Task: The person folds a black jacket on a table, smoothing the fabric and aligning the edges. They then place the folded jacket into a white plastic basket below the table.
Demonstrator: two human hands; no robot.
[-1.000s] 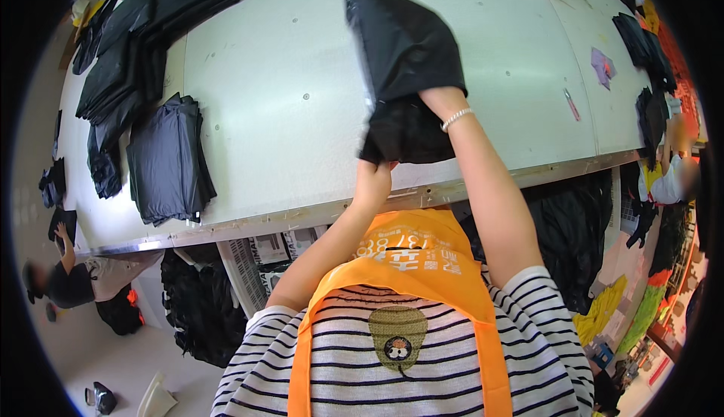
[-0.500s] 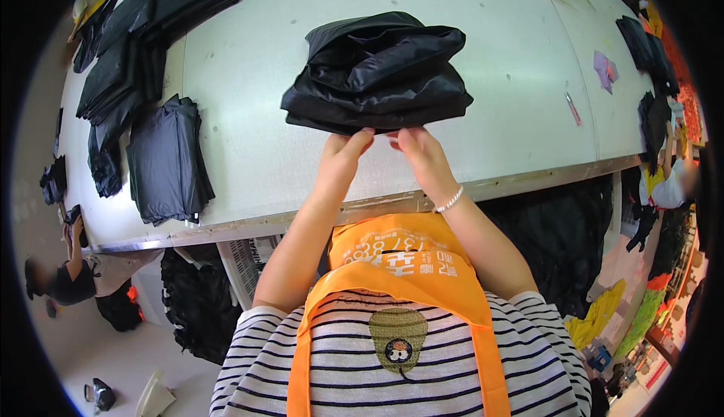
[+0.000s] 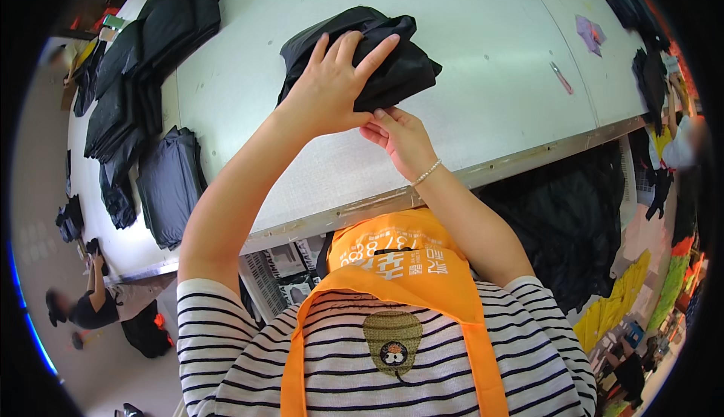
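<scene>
A folded bundle of glossy black fabric (image 3: 354,25) rests on the pale table before me. My left hand (image 3: 332,78) lies on top of its near left part, fingers spread and stretched out, thumb pointing at the bundle's near edge. Just beside that thumb, my right hand (image 3: 396,134) is closed in a pinch at the near lower edge of the fabric, with the other fingers curled. What exactly lies between the pinching fingertips is mostly hidden. The bundle's upper layers are loose and rumpled toward the right.
Flat black stacks (image 3: 172,183) and a longer row of folded black pieces (image 3: 181,10) lie on the left of the table. A cutter-like tool (image 3: 561,78) and a purple scrap (image 3: 590,34) lie right. Black cloth (image 3: 558,221) hangs below the edge. Other people work at both sides.
My left hand has moved from the near edge onto the top of the bundle and spread its fingers. The bundle has turned and shifted left; my right hand stays at its near edge.
</scene>
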